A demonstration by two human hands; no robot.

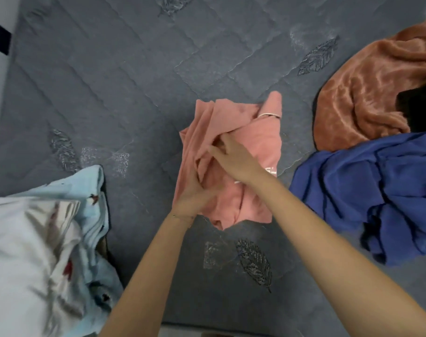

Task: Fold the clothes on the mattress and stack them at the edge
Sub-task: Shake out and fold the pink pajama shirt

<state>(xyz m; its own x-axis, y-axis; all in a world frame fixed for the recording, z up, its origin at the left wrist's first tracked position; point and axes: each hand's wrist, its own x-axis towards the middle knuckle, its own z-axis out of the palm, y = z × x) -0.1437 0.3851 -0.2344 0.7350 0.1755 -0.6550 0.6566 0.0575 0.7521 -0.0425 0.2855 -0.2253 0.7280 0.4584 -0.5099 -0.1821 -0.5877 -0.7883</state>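
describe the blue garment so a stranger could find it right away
Start from the grey quilted mattress and go to its right side. The blue garment lies crumpled there, nearer than the rust-coloured plush one beside it; it alone is deep blue.

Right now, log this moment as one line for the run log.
step: folding pink garment | left hand: grips it | right hand: grips it | crumpled: blue garment, rust velvet garment
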